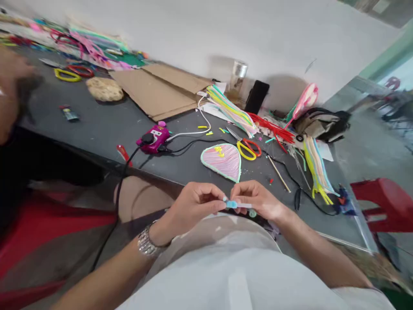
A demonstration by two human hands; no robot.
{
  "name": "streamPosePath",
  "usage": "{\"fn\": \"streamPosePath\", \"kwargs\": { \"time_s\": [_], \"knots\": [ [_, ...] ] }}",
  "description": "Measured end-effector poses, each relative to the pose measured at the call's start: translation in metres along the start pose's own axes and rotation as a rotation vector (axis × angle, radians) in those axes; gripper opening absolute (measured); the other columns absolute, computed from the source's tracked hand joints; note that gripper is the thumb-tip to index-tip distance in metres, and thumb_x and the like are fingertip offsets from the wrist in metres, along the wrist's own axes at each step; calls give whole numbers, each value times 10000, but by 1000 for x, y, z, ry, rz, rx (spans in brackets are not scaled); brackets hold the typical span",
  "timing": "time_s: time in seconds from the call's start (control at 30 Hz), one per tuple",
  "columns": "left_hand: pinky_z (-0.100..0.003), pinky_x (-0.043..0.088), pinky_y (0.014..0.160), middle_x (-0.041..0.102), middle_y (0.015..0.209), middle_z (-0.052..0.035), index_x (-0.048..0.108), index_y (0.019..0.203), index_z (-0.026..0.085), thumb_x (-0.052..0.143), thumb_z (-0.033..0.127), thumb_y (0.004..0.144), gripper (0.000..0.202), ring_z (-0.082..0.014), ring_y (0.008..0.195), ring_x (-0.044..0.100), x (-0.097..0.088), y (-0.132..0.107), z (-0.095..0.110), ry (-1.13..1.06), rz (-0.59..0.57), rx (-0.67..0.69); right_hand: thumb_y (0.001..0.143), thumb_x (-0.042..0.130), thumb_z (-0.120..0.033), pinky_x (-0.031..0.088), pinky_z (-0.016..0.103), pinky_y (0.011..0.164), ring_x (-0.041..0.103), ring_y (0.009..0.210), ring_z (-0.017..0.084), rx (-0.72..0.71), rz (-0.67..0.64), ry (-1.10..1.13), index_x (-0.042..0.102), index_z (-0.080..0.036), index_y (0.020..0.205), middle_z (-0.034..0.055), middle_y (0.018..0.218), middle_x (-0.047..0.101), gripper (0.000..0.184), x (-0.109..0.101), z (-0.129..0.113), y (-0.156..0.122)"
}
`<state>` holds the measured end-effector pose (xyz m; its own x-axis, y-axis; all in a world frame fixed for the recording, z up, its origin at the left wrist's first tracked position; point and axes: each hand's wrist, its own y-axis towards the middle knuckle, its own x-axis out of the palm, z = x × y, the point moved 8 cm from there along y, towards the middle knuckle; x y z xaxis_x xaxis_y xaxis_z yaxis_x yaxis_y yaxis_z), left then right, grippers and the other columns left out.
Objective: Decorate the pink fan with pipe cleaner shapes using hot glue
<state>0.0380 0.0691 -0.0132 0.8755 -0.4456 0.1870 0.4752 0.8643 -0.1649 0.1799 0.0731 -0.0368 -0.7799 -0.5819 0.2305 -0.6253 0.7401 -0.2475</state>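
My left hand (203, 200) and my right hand (253, 198) meet at the table's front edge, close to my white shirt. Between their fingertips is a small light blue piece (231, 204) with a short whitish strip (244, 206) sticking out to the right. Thumb and fingers of both hands are closed on it; its exact kind is too small to make out. Just beyond lies a flat pink shape (226, 160) with a mint-green border and yellow bits on top. Scissors (247, 148) with yellow and orange handles lie beside it, blades partly apart.
Behind are pipe-cleaner bundles (230, 110), red stems (271, 127), a bottle (238, 79), a phone (257, 97) and folded cardboard (161, 90). A magenta device (155, 138) trails black cables across the table. Another person's arm (11, 86) is at left; a red stool (387, 204) stands right.
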Motion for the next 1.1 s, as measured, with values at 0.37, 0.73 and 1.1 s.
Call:
{"fn": "streamPosePath", "kwargs": {
  "time_s": [0.37, 0.73, 1.1],
  "knots": [
    [-182, 474, 551, 672, 691, 37, 537, 867, 177, 849, 227, 732, 344, -81, 578, 592, 2, 6, -11, -121, -135, -41, 884, 777, -311, 532, 194, 559, 635, 577, 85, -80, -69, -19, 733, -196, 1144, -16, 741, 702, 287, 12, -11, 0],
    [-190, 480, 566, 694, 713, -17, 702, 890, 135, 833, 308, 763, 252, -95, 606, 600, 2, 10, -5, -72, -76, -52, 851, 797, -374, 520, 194, 514, 641, 522, 99, -69, 43, 27, 697, -159, 854, 10, 667, 729, 238, 2, -5, 0],
    [-182, 409, 526, 680, 712, -20, 763, 930, 153, 757, 302, 826, 182, -86, 595, 521, 3, 15, -14, 35, 78, -10, 791, 840, -424, 459, 178, 466, 598, 476, 85, -101, 133, 130, 659, -154, 812, 0, 631, 717, 327, -5, 1, 0]
  ]
}}
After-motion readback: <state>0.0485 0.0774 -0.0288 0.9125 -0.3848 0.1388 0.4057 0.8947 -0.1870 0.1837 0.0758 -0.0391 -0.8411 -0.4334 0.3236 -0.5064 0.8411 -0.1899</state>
